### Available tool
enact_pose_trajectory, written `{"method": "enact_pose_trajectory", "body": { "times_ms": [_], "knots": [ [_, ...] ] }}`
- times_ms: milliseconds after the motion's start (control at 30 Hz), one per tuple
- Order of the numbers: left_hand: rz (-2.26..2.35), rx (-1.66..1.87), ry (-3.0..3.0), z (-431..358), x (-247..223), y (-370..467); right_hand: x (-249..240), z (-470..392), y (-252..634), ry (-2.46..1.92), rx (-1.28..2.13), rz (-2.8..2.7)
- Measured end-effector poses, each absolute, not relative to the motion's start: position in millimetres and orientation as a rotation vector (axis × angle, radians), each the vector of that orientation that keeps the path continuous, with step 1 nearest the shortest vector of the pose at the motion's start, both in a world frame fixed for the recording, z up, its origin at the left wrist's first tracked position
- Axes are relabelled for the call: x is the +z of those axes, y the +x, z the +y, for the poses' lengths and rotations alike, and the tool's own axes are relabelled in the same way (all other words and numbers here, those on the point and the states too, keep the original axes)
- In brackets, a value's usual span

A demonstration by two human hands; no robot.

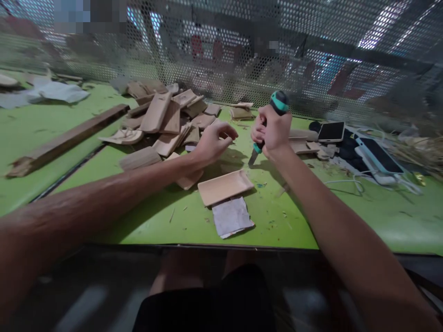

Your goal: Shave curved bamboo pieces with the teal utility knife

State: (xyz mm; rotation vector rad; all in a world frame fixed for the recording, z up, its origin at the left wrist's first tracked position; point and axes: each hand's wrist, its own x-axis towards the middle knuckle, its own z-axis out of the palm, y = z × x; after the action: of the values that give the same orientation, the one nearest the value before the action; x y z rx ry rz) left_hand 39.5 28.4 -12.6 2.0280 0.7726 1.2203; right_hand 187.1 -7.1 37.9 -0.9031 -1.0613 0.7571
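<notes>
My right hand [275, 127] is wrapped around a black and teal utility knife [279, 100]. Its grey blade points down toward the green table. To the left, my left hand [214, 143] hovers by a pile of wooden pieces [155, 113], fingers loosely curled, with a gap to the thumb and nothing visible between them. Below and between the hands lies a shallow, pale wooden piece [224, 186] with a raised end. A folded whitish paper square [232, 216] touches its near edge.
A long wooden bar [69, 138] lies at the left of the green table [277, 226]. Two phones [331, 132], white cables and dark cloth sit at the right. A perforated metal screen [221, 55] stands behind. White paper [58, 90] lies at the far left.
</notes>
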Motion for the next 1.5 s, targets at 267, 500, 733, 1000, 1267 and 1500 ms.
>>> {"method": "enact_pose_trajectory", "body": {
  "times_ms": [267, 500, 733, 1000, 1267, 1500],
  "knots": [
    [0.774, 1.189, 2.044, 36.4, -20.2, 40.1, 52.2, -20.8, 193.0, -0.858, 0.663, -1.042],
    [0.804, 1.212, 2.062, 32.7, -18.0, 39.6, 33.8, -11.6, 181.9, -0.899, 0.615, -1.050],
    [0.821, 1.160, 2.102, 30.7, -16.0, 40.7, 47.8, -20.2, 186.2, -0.875, 0.601, -1.093],
    [0.851, 1.141, 2.117, 27.3, -13.9, 40.7, 39.6, -12.8, 187.7, -0.906, 0.617, -1.034],
    [0.830, 1.128, 2.115, 28.4, -16.0, 40.4, 37.2, -13.3, 187.7, -0.956, 0.575, -1.057],
    [0.817, 1.147, 2.066, 34.8, -16.3, 35.4, 38.8, -21.1, 189.1, -0.909, 0.528, -1.042]
  ]
}}
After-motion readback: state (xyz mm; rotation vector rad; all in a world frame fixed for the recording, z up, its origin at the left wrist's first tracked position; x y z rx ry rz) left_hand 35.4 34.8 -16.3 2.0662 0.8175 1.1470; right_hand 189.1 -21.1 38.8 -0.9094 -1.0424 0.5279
